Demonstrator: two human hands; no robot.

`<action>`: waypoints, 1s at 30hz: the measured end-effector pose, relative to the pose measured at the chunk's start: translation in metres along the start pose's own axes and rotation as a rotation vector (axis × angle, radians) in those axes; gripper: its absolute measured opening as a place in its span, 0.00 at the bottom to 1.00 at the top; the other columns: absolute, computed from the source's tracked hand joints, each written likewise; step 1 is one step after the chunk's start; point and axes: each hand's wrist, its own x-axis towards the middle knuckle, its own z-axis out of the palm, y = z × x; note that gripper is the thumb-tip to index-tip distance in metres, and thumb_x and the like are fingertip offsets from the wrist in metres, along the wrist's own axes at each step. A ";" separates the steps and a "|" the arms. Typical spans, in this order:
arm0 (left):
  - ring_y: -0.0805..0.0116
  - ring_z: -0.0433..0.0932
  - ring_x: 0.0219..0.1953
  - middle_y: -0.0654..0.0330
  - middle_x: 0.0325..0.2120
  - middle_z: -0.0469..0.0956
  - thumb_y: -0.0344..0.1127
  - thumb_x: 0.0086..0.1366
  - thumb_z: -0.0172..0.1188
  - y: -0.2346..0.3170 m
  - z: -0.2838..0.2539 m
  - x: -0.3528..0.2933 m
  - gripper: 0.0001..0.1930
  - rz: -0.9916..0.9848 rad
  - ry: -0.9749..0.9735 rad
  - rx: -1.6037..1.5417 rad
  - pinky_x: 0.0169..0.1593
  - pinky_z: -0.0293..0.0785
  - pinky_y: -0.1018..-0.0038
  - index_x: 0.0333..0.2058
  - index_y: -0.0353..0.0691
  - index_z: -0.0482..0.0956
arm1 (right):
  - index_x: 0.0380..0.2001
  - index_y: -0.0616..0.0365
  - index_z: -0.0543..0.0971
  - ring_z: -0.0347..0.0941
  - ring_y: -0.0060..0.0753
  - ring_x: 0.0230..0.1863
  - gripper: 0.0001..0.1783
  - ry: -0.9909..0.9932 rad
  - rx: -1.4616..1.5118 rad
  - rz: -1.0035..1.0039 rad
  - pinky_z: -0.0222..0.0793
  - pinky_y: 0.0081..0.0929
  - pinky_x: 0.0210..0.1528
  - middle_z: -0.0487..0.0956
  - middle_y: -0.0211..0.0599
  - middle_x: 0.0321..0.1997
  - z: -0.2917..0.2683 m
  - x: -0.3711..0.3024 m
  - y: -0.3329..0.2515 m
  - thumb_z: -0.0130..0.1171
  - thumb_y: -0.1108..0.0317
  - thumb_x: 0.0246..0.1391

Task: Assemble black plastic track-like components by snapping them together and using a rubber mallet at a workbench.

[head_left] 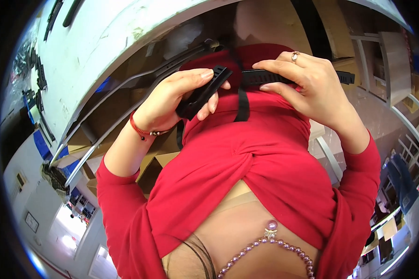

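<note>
Both hands are raised in front of my red top [246,158]. My left hand [172,100], with a red cord bracelet at the wrist, grips a black plastic buckle [205,90] between thumb and fingers. My right hand [307,81], wearing a ring, pinches a black ribbed strap [265,76] that runs into the buckle; the strap's free end [347,77] sticks out past the right hand. A narrow black band [241,104] hangs down from the strap over the red fabric. A bead necklace [265,242] shows at the lower edge.
A white curved tabletop [102,32] fills the upper left, with grey metal rods [125,93] beneath it. Brown cardboard boxes [165,160] lie under the table. White metal racks [386,65] stand at the right.
</note>
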 end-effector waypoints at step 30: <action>0.79 0.69 0.25 0.64 0.25 0.74 0.36 0.72 0.50 0.009 0.015 -0.011 0.12 0.210 -0.003 0.566 0.32 0.67 0.81 0.45 0.33 0.75 | 0.41 0.52 0.81 0.75 0.31 0.30 0.18 0.013 -0.007 -0.083 0.71 0.28 0.31 0.77 0.29 0.29 0.000 -0.010 -0.006 0.67 0.65 0.42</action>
